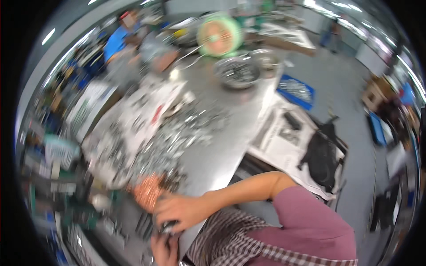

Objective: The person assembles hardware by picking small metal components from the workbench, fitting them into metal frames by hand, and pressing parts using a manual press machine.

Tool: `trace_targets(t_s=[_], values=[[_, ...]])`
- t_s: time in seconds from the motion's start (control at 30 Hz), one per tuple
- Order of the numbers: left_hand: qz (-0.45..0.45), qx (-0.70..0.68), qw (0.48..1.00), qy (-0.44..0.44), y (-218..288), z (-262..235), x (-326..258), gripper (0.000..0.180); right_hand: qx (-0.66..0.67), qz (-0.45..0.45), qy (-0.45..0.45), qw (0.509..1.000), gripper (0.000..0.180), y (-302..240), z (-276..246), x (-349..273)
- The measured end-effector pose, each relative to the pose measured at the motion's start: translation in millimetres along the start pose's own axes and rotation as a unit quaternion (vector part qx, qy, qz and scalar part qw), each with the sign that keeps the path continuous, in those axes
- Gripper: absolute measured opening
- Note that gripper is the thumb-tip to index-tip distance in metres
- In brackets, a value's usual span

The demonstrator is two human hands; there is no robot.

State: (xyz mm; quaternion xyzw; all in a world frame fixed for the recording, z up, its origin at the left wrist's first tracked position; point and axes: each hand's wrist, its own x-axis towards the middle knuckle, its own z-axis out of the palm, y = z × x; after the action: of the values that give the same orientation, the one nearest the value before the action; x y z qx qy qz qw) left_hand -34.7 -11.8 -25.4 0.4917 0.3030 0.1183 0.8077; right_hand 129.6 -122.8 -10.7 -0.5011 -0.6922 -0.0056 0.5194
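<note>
Low in the view, my right hand [182, 213] is curled over a small dark and shiny metal piece [168, 226], its kind lost in the blur. Just below, my left hand [165, 249] is closed against the same piece from underneath. Right beyond my fingers lies a heap of copper-coloured wire-like parts [148, 193]. A wide scatter of small silvery metal parts [177, 137] spreads over the steel table [217, 155] and onto a whitish sheet or sack [135, 119].
A metal bowl of parts [237, 73] and a pale green fan [220, 35] stand at the table's far end. Right of the table are a blue tray [296, 91] and a dark cloth or bag [321, 162]. Green machinery [80, 213] sits left. A person in blue [117, 42] is far left.
</note>
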Motion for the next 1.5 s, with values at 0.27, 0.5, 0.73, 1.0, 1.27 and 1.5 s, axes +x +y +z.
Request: trace_targets(t_s=[0.27,0.5,0.73,1.0,1.27,1.5], values=[[-0.027,-0.113,0.982,-0.146,16,18,2,0.051,-0.051,0.132,-0.086,0.986,0.022,3,-7,-6],[-0.022,-0.137,0.978,-0.155,15,9,-4,0.050,0.007,0.160,-0.115,0.980,0.018,0,0,4],[-0.040,-0.207,0.974,-0.078,-1,10,7,0.039,-0.048,0.203,-0.142,0.968,0.022,1,-6,17],[0.016,-0.207,0.978,-0.023,25,1,15,0.023,-0.356,0.182,-0.089,0.912,0.021,69,-76,15],[0.102,0.036,0.994,0.028,50,-40,1,0.028,-0.460,0.083,-0.213,0.858,0.009,109,-50,2],[0.201,0.268,0.942,-0.005,61,-3,-23,0.036,-0.439,0.200,-0.096,0.871,0.021,79,-91,-22]])
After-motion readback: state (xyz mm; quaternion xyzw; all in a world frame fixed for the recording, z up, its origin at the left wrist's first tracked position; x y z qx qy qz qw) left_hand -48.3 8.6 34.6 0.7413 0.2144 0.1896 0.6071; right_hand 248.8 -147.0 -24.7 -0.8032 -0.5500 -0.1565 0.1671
